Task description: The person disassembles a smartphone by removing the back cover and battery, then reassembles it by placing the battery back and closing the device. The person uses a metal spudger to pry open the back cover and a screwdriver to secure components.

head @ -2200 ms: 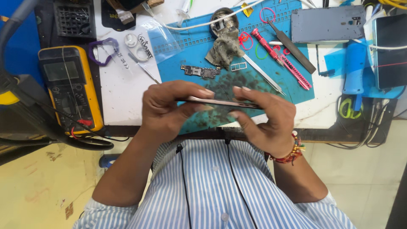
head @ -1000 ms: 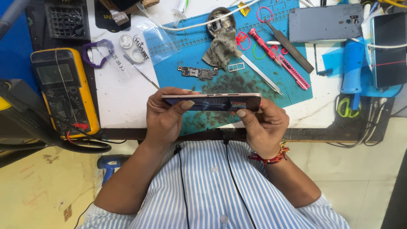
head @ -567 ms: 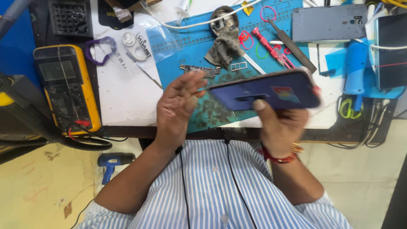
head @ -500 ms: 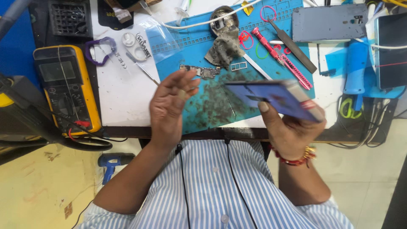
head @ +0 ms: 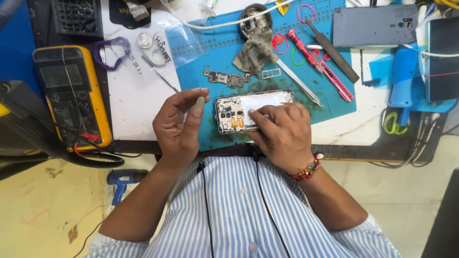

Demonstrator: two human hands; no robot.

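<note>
While right hand [head: 282, 136] holds opened phone [head: 248, 111], internals exposed

blue rubber work mat [head: 330, 102] speckled with dark grime, yellow-and-black multimeter [head: 71, 93], red screwdriver [head: 300, 45], purple plastic ring [head: 111, 50], grey rectangular back cover [head: 375, 25], blue-and-white pinstriped shirt [head: 244, 210], white tabletop [head: 136, 102].

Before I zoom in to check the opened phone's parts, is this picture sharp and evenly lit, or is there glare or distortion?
Head view: even, soft light with faint shadows; opened phone under the right hand is fairly sharp, its white panel slightly washed out; left hand crisp; plastic sleeve shows mild glare; table edges bow slightly from the wide lens.
</note>
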